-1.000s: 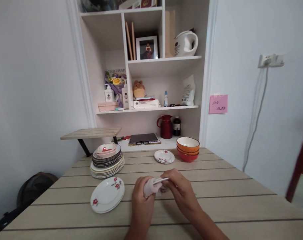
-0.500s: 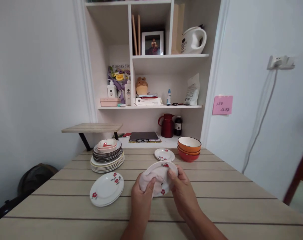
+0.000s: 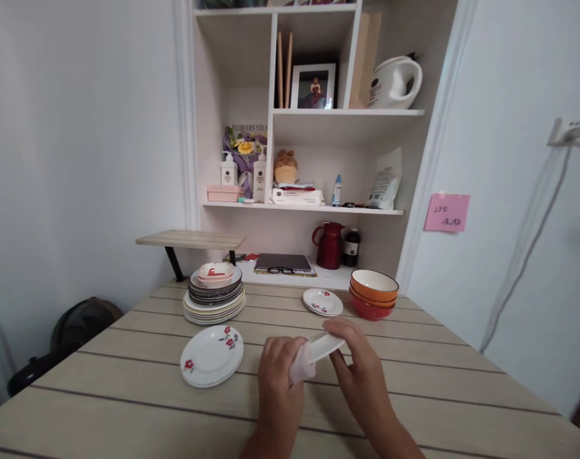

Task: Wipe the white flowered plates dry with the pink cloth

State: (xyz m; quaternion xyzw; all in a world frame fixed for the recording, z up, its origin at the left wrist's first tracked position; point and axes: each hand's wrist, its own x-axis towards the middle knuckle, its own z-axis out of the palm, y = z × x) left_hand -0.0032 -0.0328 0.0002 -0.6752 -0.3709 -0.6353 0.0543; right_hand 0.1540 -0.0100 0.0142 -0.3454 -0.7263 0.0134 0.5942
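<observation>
The left hand [image 3: 280, 376] is closed around a bunched pale pink cloth [image 3: 300, 364] and presses it against the near edge of a small white saucer [image 3: 324, 346]. The right hand [image 3: 359, 366] pinches that saucer from its 3 o'clock side, thumb beneath and fingers over the rim, holding it nearly edge-on just above the wooden table [image 3: 414, 395]. Judging from this grip, the saucer is being wiped dry or clean; the next move would call for turning it between the fingers so the cloth reaches the unwiped face, with the pinch kept firm so the glazed rim does not slip.

At 9 o'clock from the hands lies a short stack of white flowered plates [image 3: 212, 355]. At 11 o'clock stands a taller pile of plates [image 3: 214, 299] with a pink-rimmed dish on top. At 12 o'clock rests another flowered saucer [image 3: 323, 301], and just beside it, toward 1 o'clock, nested orange and red bowls [image 3: 373, 293]. Beyond them rises a white shelf unit [image 3: 313, 115].
</observation>
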